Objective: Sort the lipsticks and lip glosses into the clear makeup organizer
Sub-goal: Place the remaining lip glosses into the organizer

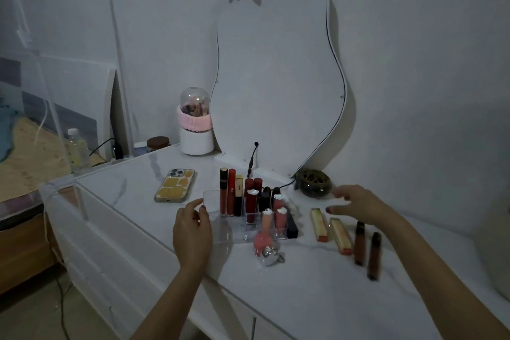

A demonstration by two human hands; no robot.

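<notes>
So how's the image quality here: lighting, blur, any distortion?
Head view: dim, bluish light with soft shadows and no strong glare; the right hand is slightly motion-blurred, the left hand on the clear organizer is sharper; wide-angle bending curves the desk edge.

Two bare forearms enter from the lower edge, with no sleeves, watch or bracelet visible. Left hand (191, 225): dark red polish on the thumbnail. Right hand (356, 203): dark red polish on a nail; its fingers are blurred.
</notes>
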